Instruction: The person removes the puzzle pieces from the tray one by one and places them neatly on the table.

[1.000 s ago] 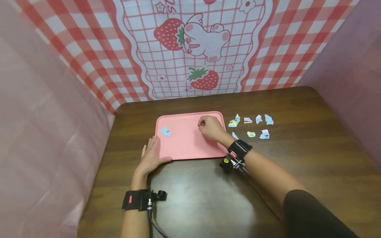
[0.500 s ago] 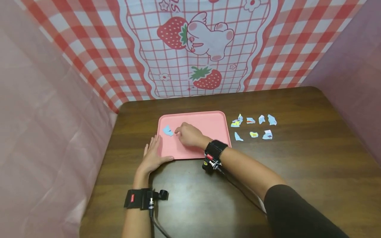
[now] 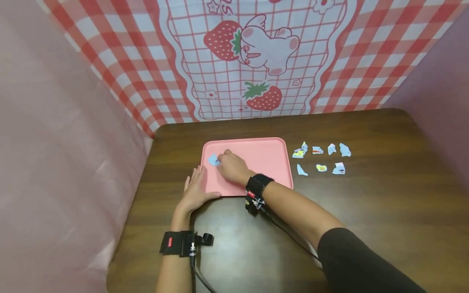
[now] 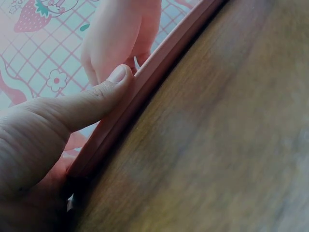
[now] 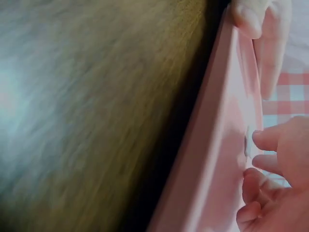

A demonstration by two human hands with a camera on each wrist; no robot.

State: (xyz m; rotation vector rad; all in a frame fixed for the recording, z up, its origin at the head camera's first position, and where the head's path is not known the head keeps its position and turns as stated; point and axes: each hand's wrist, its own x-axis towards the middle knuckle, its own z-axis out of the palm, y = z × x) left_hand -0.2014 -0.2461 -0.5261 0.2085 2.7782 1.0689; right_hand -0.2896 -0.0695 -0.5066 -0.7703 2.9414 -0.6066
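A flat light-blue piece with irregular edges and a dark mark (image 3: 212,160) lies on the left part of a pink tray (image 3: 269,162). My right hand (image 3: 233,167) is over the tray with bent fingers, its fingertips at the piece's right edge and covering part of it. In the right wrist view, two fingertips (image 5: 258,140) meet the thin edge of the piece (image 5: 249,140); whether they pinch it is unclear. My left hand (image 3: 195,192) rests along the tray's near left corner with spread fingers. Its thumb (image 4: 108,89) lies over the rim in the left wrist view.
Right of the tray, several similar flat pieces lie in two rows on the wooden table (image 3: 366,219), among them a yellow-marked one (image 3: 321,167) and a red-striped one (image 3: 317,150). A checked cloth (image 3: 146,65) hangs behind. Cables trail from both wrist straps.
My right hand has moved left across the tray, from its right side to the light-blue piece. The left hand has stayed at the tray's corner. The head view has shifted slightly.
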